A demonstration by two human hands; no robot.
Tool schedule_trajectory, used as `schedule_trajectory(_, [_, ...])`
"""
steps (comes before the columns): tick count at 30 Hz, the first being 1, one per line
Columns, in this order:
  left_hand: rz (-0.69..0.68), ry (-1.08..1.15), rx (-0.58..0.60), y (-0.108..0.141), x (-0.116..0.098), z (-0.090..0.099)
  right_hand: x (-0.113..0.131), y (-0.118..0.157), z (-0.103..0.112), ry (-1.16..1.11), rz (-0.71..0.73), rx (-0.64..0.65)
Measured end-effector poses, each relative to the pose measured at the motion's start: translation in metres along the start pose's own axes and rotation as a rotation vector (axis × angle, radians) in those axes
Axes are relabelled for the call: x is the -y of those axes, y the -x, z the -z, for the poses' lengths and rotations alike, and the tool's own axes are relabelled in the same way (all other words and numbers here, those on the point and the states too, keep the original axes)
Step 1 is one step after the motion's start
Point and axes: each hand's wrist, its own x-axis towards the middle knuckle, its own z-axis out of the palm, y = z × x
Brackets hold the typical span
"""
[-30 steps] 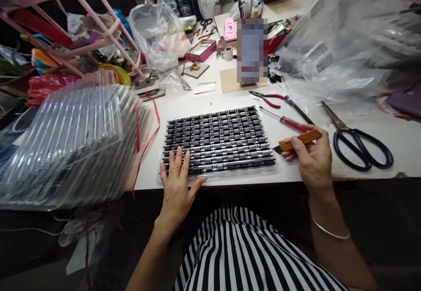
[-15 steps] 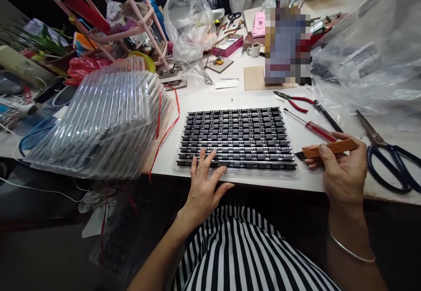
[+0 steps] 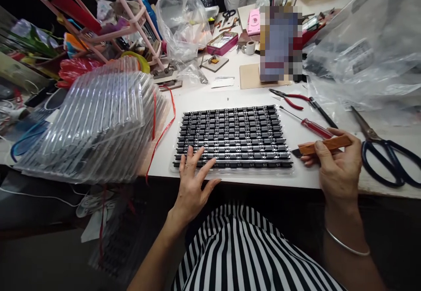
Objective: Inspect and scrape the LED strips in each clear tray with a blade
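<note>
A clear plastic tray lies near the table's front edge, filled with rows of small black electronic parts. Over its front left part my left hand rests with fingers spread, the fingertips on the nearest rows. Nothing is held in that hand. My right hand, just right of the tray, is closed around a flat tool with an orange-brown handle. A dark tip sticks out of the tool towards the tray's right edge; its exact kind is not clear.
Right of the tray lie a red-handled screwdriver, pliers and large scissors. Stacked clear plastic trays stand at left beside a red ribbon. Behind are a pink box, a tape roll and plastic bags.
My left hand has slid a little to the left along the tray's front rows. The right hand keeps its hold on the tool; the whole view has shifted slightly.
</note>
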Motion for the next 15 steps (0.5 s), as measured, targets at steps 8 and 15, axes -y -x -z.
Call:
schedule_trajectory(8, [-0.142, 0.036, 0.061, -0.004, -0.021, -0.016, -0.001, 0.001, 0.002, 0.034, -0.027, 0.016])
schedule_trajectory(15, [-0.114, 0.009, 0.082, -0.008, -0.021, -0.02, 0.002, 0.001, 0.001, -0.002, -0.071, 0.035])
